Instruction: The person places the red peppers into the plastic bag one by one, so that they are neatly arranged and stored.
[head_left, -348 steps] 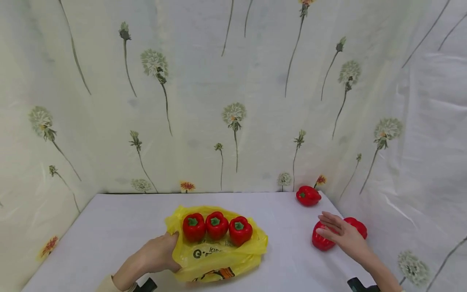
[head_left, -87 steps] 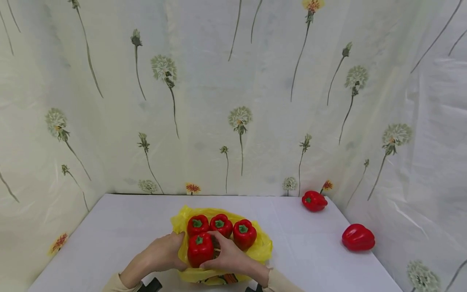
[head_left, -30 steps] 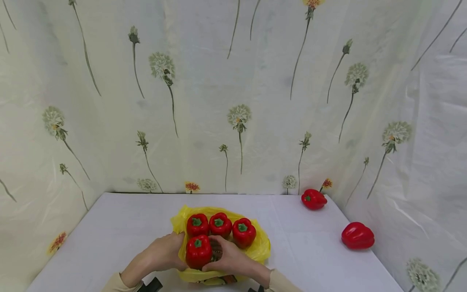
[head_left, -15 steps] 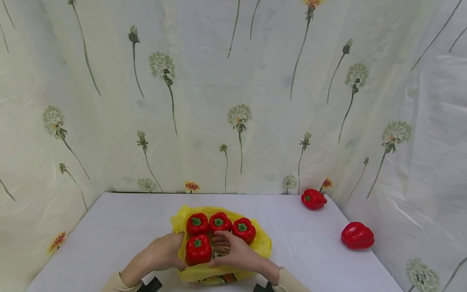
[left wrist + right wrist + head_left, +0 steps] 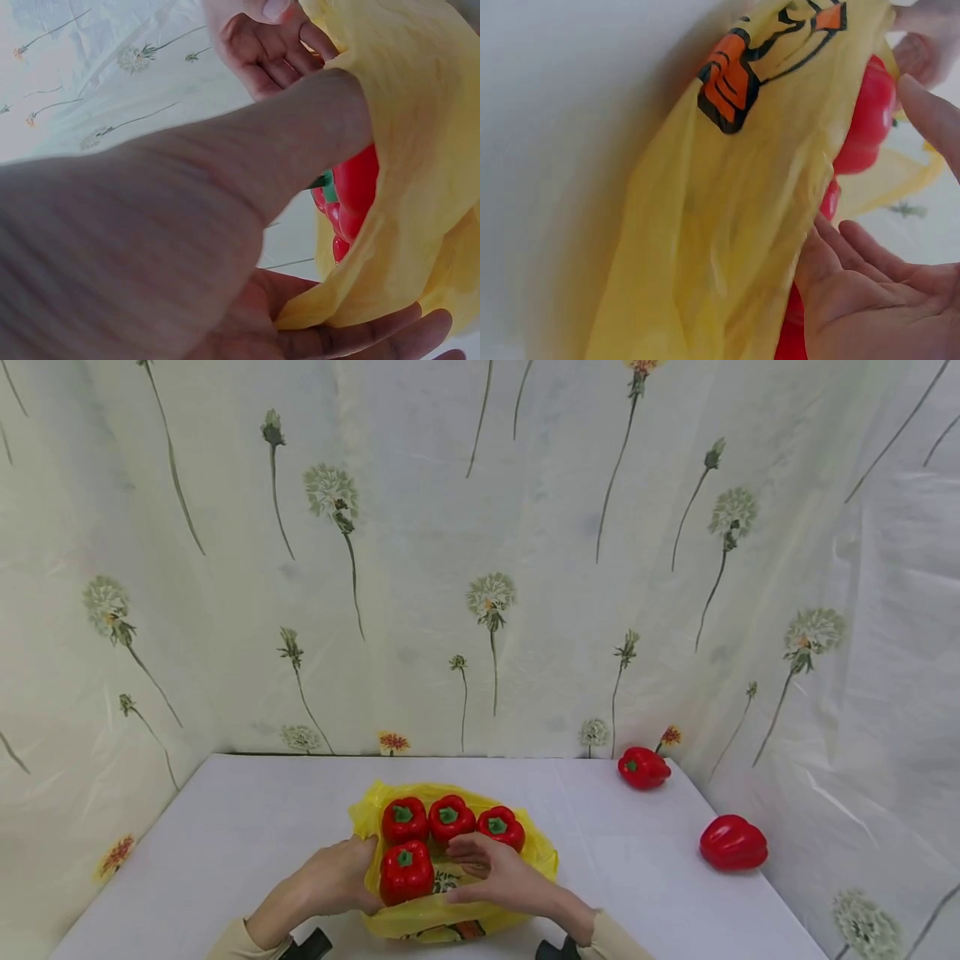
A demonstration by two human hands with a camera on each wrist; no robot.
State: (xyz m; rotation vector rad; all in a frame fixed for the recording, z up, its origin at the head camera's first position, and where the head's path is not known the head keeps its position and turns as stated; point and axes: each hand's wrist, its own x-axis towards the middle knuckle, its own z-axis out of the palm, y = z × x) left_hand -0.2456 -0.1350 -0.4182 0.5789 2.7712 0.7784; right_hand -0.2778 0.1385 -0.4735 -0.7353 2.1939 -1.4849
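Head view: four upright red bell peppers sit within the yellow plastic bag (image 5: 405, 924), three in a far row, one nearer (image 5: 407, 875). Two more lie on the tabletop (image 5: 600, 868) right of the bag: one farther back (image 5: 643, 768), one nearer (image 5: 733, 843). The right hand (image 5: 502, 877) hovers over the bag's near right part, fingers and thumb apart, nothing held!

Left wrist: the left hand (image 5: 341, 875) has the bag's rim clamped between thumb and fingers (image 5: 375, 334). Should that grip loosen, the thin plastic could sag over the bag's mouth.

Right wrist: the fingers, parted, sit right beside the bag's edge; a careless brush could snag the rim or topple the nearer pepper.
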